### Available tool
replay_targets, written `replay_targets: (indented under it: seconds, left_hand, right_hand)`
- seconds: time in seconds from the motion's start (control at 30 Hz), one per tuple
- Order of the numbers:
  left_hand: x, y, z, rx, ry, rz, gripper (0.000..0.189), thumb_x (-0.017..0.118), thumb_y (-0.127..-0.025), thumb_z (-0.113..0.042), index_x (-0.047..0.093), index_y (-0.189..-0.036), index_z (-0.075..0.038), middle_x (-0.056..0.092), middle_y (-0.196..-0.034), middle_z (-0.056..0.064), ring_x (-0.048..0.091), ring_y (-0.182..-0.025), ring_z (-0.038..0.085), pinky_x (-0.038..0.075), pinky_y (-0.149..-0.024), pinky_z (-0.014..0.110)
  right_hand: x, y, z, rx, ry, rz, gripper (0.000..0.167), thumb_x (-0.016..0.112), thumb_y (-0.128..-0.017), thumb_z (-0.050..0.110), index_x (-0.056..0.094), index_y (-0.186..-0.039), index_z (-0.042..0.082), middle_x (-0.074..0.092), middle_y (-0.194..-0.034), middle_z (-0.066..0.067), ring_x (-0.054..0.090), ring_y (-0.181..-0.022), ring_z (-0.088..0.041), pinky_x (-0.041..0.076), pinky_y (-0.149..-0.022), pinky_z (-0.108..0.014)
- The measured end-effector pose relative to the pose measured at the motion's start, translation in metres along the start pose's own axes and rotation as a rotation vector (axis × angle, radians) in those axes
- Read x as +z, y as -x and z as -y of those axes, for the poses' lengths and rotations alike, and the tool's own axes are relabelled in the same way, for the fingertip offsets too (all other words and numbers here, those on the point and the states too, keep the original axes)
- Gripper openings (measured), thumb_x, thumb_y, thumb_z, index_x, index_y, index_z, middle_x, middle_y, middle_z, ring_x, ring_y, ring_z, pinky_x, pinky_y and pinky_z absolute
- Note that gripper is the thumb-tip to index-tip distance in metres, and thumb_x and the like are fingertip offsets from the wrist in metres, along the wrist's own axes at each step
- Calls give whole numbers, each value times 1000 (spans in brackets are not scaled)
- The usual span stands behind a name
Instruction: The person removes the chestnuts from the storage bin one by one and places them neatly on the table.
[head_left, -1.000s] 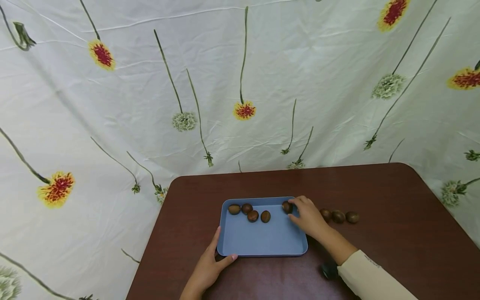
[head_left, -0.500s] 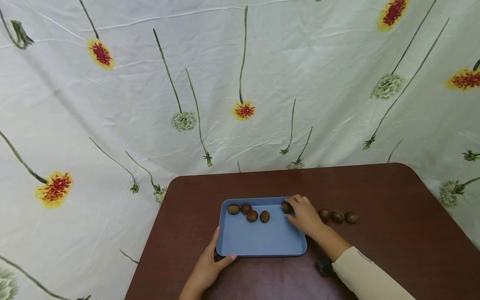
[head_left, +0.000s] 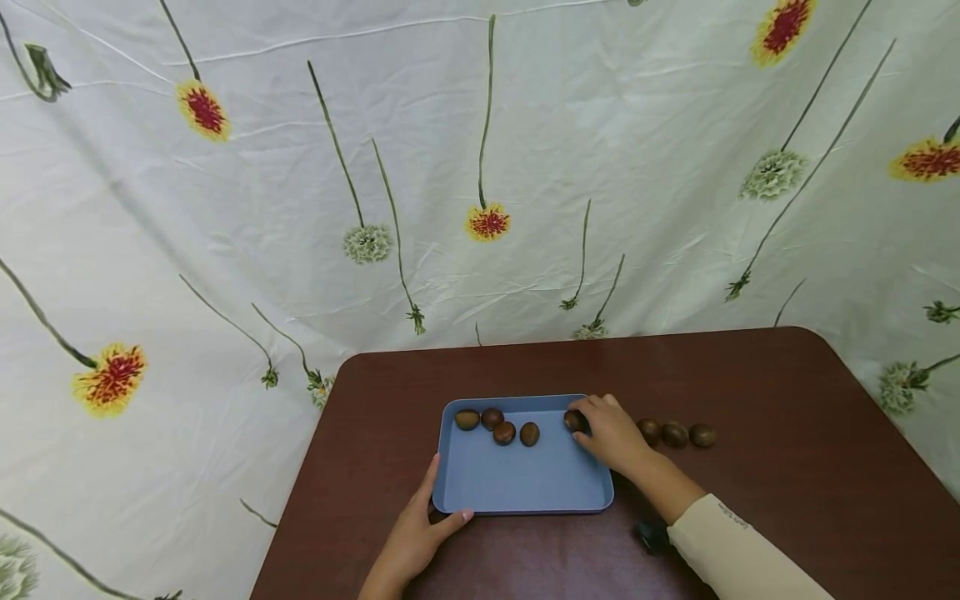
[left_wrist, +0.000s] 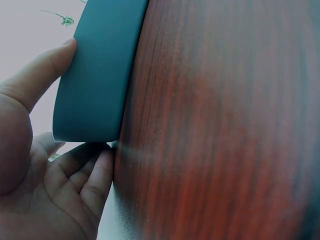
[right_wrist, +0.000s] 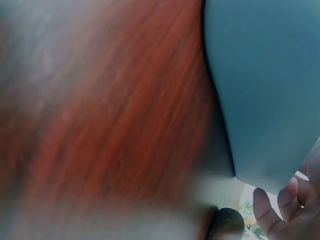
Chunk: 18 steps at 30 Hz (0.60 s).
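Observation:
A shallow blue tray (head_left: 522,492) lies on the table. My left hand (head_left: 411,537) holds its near left corner, thumb along the front edge and fingers along the left side. In the left wrist view, that thumb lies on the wall of the tray (left_wrist: 97,85) and the other fingers bend in at the corner. Over the far right corner, my right hand (head_left: 617,433) pinches a brown chestnut (head_left: 573,421) between thumb and fingers, partly covering it. The right wrist view shows fingertips (right_wrist: 287,200) beside the tray's end; the pinched chestnut is hidden there.
Several chestnuts (head_left: 504,432) sit in the tray's far left part. Right of the tray, a row of chestnuts (head_left: 675,434) lies on the dark brown table (head_left: 780,500). A small black object (head_left: 651,536) is below the right wrist. Behind hangs a flowered white cloth (head_left: 420,183).
The right fingers have shifted slightly on the chestnut and now cover more of it. The left hand, the tray and the other chestnuts keep their places.

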<state>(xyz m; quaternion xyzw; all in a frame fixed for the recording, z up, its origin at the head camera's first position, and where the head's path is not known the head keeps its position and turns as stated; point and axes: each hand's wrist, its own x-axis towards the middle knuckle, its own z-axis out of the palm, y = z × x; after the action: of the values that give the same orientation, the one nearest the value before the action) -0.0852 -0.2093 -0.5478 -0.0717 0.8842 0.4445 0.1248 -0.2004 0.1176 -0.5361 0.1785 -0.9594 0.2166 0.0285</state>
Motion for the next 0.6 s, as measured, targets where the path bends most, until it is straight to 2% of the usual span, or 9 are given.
replay_targets:
  seconds: [0.33, 0.5, 0.6]
  left_hand:
    - [0, 0, -1, -9, -1, 10, 110, 79, -81, -57, 11, -164, -34, 26, -167, 18, 30, -149, 49, 34, -110, 71]
    - [0, 0, -1, -8, 0, 5, 109, 79, -82, -56, 11, -164, -35, 26, -167, 18, 30, -149, 49, 34, -110, 71]
    - [0, 1, -2, -5, 3, 4, 109, 79, -82, -56, 11, -164, -36, 26, -167, 18, 30, -149, 49, 34, -110, 71]
  right_hand:
    - [-1, 2, -2, 23, -49, 2, 44, 82, -87, 20, 67, -127, 10, 68, -125, -10, 55, -98, -24, 51, -80, -38]
    - [-4, 3, -3, 36, -122, 4, 42, 81, -88, 20, 66, -126, 12, 67, -124, -9, 57, -104, -25, 52, -84, -40]
    - [-7, 4, -3, 46, -178, 4, 41, 80, -89, 19, 66, -127, 12, 66, -121, -7, 56, -99, -22, 50, -80, -38]
